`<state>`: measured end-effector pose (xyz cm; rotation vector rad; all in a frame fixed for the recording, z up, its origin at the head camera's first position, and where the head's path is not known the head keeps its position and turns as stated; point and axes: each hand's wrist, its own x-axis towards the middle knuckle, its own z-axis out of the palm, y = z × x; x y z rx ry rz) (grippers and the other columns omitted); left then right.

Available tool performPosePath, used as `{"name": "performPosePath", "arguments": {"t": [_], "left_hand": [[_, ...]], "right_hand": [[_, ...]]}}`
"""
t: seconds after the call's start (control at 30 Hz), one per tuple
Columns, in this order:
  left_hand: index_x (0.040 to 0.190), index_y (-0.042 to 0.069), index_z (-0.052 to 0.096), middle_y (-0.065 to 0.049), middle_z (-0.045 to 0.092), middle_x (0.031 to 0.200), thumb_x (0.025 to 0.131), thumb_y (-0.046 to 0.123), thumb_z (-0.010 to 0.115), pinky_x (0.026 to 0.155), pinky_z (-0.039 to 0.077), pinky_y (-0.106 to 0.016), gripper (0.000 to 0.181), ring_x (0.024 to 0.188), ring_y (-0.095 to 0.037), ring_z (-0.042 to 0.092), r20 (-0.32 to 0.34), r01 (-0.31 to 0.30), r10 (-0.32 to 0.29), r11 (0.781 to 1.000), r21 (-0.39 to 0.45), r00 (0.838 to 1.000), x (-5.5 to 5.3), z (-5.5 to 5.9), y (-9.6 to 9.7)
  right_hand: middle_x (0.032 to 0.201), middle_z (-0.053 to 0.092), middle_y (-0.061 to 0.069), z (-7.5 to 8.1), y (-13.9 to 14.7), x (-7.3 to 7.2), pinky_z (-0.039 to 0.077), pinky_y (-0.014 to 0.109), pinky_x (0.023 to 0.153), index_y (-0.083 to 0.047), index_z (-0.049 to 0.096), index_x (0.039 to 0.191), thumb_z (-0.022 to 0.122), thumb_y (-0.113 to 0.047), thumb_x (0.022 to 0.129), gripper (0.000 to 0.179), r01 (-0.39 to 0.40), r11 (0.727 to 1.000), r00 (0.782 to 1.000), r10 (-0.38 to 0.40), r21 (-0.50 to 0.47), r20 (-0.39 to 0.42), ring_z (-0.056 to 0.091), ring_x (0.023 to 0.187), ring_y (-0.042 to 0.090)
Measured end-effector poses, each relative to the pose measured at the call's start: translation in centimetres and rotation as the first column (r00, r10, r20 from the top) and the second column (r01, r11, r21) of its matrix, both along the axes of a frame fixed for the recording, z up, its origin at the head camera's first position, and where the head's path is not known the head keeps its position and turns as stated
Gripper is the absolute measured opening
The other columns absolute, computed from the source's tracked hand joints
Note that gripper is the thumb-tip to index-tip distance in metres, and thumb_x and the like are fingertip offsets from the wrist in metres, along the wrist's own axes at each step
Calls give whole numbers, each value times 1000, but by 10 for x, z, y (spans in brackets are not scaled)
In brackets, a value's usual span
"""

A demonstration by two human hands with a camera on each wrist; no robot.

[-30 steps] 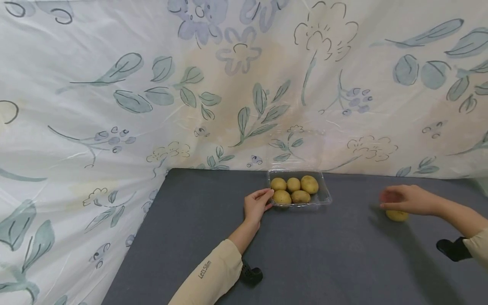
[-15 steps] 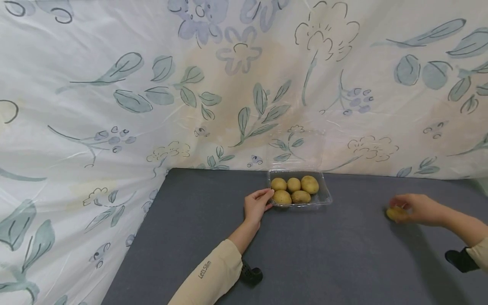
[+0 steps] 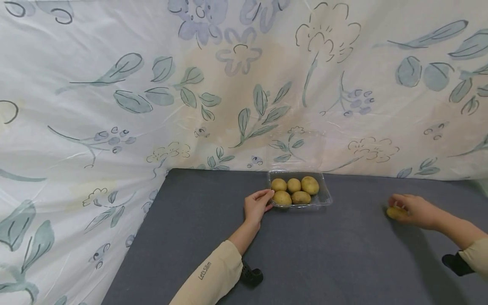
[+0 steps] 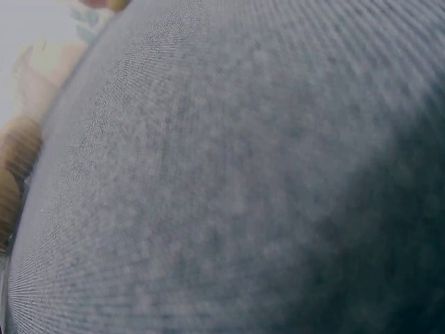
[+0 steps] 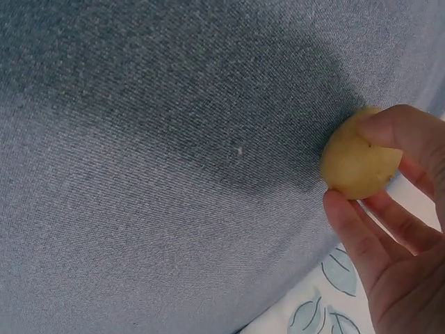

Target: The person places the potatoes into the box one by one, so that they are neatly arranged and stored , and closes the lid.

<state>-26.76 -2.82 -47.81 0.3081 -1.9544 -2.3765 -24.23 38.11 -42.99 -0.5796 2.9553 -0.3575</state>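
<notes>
My right hand (image 3: 418, 212) grips a yellow potato (image 3: 395, 212) at the right side of the table. In the right wrist view the thumb and fingers close around that potato (image 5: 361, 161) from opposite sides, low over the cloth. My left hand (image 3: 258, 206) pinches the left front corner of a clear plastic container (image 3: 323, 198) near the table's back edge. Several potatoes (image 3: 301, 197) lie inside it in two rows, with room at its right end. Its transparent lid (image 3: 295, 150) stands raised behind it. The left wrist view catches mostly cloth, with blurred potatoes (image 4: 21, 149) at its left edge.
A dark grey cloth (image 3: 320, 258) covers the table. Behind and to the left hangs a white curtain (image 3: 213, 118) with a leaf and flower print. Black devices (image 3: 251, 274) are strapped at both wrists.
My right hand, which hovered over the potato, has come down and taken hold of it with thumb and fingers. The left hand and the container stay where they were.
</notes>
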Motion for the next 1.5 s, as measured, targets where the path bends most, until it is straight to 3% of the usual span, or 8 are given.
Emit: {"name": "performPosePath", "arguments": {"t": [0.3,0.37,0.53,0.6,0.67,0.83,1.1,1.5], "left_hand": [[97,0,71,-8,70,92,80,17,72,63,57,-27,24,76,-7,62,-13,0,0,1000,5,1000,0,0,-1],[98,-2,70,-9,70,92,81,15,71,66,57,-30,24,76,-8,62,-9,4,-4,1000,7,1000,5,9,-1],[100,-3,69,-9,70,93,81,15,71,68,57,-32,26,77,-8,62,-10,7,-6,1000,10,1000,5,8,-1],[99,-1,70,-8,70,93,80,18,72,66,57,-30,27,77,-7,62,-14,3,-3,1000,9,1000,1,-1,-1],[99,-1,70,-8,70,94,80,18,73,67,57,-30,27,78,-8,62,-10,5,-5,1000,7,1000,1,0,-1],[97,0,71,-8,70,93,80,19,73,64,57,-27,25,78,-7,62,-7,4,-4,1000,6,1000,2,1,-2],[97,0,71,-8,70,92,79,18,73,64,57,-28,25,77,-7,62,-5,6,-6,1000,12,1000,0,0,-1],[97,3,71,-7,70,93,79,18,73,65,57,-27,23,79,-8,63,3,5,-5,1000,10,1000,0,-2,-1]], "right_hand": [[85,58,18,-3,1,-1,49,44,58,-5,58,92,75,-4,67,30,-27,999,999,28,34,-23,58,76,35],[84,58,17,-3,2,-1,49,42,57,-5,58,92,75,-5,68,30,-39,999,999,40,37,-25,58,75,33],[83,60,11,8,0,-1,48,37,56,-2,59,94,74,-7,69,29,-51,998,999,51,35,9,58,74,27],[84,60,11,14,-1,-1,48,35,56,-1,59,94,73,-7,70,29,-46,998,999,44,36,32,58,74,26],[84,60,12,19,-1,-2,47,33,55,0,59,95,73,-7,71,29,-40,999,998,38,37,46,57,73,24],[85,60,16,25,-7,-7,49,38,57,0,58,96,73,-6,70,30,-36,999,999,35,31,34,58,75,28],[89,61,12,30,-34,-19,47,31,56,-2,59,100,72,-6,74,30,-77,997,996,77,-9,35,57,74,19],[93,61,5,50,-98,-27,49,27,58,-8,60,99,70,-7,77,24,-253,965,967,252,-64,-26,56,76,13]]}}
